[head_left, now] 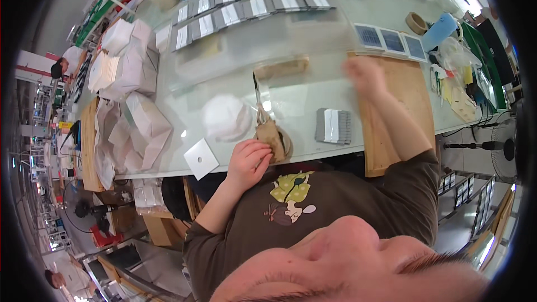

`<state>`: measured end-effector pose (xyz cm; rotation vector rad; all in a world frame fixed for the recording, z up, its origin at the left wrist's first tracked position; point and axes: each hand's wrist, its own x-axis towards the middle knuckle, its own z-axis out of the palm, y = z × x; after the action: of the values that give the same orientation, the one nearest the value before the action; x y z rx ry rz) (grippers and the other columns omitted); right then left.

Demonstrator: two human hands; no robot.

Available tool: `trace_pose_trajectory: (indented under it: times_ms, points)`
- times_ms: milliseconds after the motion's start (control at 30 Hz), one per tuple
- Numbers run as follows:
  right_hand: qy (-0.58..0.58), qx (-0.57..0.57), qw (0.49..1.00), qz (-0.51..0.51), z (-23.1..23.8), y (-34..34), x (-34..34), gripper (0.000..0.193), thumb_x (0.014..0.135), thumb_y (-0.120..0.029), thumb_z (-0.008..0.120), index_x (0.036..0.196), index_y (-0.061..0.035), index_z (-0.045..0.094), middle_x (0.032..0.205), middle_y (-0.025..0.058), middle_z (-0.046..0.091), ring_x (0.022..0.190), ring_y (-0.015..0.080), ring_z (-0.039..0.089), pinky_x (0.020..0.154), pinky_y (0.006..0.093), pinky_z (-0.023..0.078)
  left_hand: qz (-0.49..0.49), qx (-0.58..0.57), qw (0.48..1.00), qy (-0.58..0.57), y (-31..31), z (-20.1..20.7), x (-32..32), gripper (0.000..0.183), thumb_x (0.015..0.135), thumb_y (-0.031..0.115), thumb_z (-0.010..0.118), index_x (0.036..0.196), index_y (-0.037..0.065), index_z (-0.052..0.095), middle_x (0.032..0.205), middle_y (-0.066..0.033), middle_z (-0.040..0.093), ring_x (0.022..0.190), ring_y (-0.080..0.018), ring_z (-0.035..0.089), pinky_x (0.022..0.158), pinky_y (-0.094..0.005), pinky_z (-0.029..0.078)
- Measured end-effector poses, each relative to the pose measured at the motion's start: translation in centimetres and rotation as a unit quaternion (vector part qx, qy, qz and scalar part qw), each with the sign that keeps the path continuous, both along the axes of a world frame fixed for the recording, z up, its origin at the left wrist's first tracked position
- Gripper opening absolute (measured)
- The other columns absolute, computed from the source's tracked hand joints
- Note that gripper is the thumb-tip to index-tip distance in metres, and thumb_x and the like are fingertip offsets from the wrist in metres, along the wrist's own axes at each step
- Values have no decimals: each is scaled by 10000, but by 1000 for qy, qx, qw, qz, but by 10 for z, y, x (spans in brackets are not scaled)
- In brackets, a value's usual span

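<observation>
Near the table's front edge, my left hand (249, 161) has its fingers curled against scissors (270, 137) with brown-wrapped handles, blades pointing away from me. My right hand (364, 75) is raised at the right, smeared by motion, so its fingers cannot be made out. It is beside the right end of a long translucent plastic tray or sheet (235, 56), also blurred; whether they touch I cannot tell. Between my hands sits a stack of grey pieces with pale bands (334, 126). Left of the scissors are a round white bundle (226, 116) and a white square card with a hole (201, 158).
Rows of banded grey stacks (258, 6) line the back. Three framed dark panels (391, 42), a tape roll (415, 23) and a blue bottle (440, 31) are at right. A wooden board (400, 100) lies under my right forearm. White wrapping (131, 128) covers the left side.
</observation>
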<state>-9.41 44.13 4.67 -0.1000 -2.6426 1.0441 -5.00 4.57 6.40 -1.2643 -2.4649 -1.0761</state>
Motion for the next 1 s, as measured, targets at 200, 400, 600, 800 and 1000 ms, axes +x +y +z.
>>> trace_pose_trajectory:
  times_ms: [200, 400, 600, 800, 1000]
  points:
    - [55, 260, 963, 40, -4, -128, -35, 531, 865, -380, 607, 1289, -98, 456, 1084, 92, 609, 874, 296, 633, 677, 399, 521, 22, 6, 1000, 5, -22, -3, 0, 123, 742, 45, 699, 858, 47, 657, 930, -69, 658, 920, -278, 607, 821, -372, 471]
    - [101, 303, 947, 34, -15, -124, -50, 445, 868, -355, 604, 1227, -108, 512, 1056, 68, 618, 857, 263, 636, 636, 374, 522, 96, 8, 995, 23, -64, -15, -10, 177, 738, 80, 683, 908, 49, 644, 963, -71, 640, 953, -288, 590, 843, -383, 458]
    - [165, 318, 933, 18, -19, -132, -55, 340, 820, -305, 666, 1097, -128, 576, 922, 36, 609, 769, 230, 632, 577, 343, 508, 222, -32, 970, 94, -79, -13, -36, 316, 734, 109, 691, 1034, 44, 614, 1101, -118, 594, 1057, -319, 538, 896, -415, 439]
    - [241, 289, 924, 65, 15, -130, -47, 156, 806, -204, 699, 940, -133, 664, 895, 41, 615, 751, 221, 602, 595, 310, 492, 279, -46, 959, 23, -99, -27, -63, 358, 731, 160, 732, 1054, 45, 627, 1129, -129, 591, 1074, -306, 531, 906, -393, 440]
    - [101, -41, 991, 80, 46, -100, -65, 117, 846, -104, 667, 958, -69, 670, 847, 29, 619, 764, 107, 606, 609, 244, 478, 233, 4, 972, 13, -99, -17, -70, 210, 767, 191, 728, 925, 67, 666, 919, -73, 645, 913, -259, 591, 778, -359, 476]
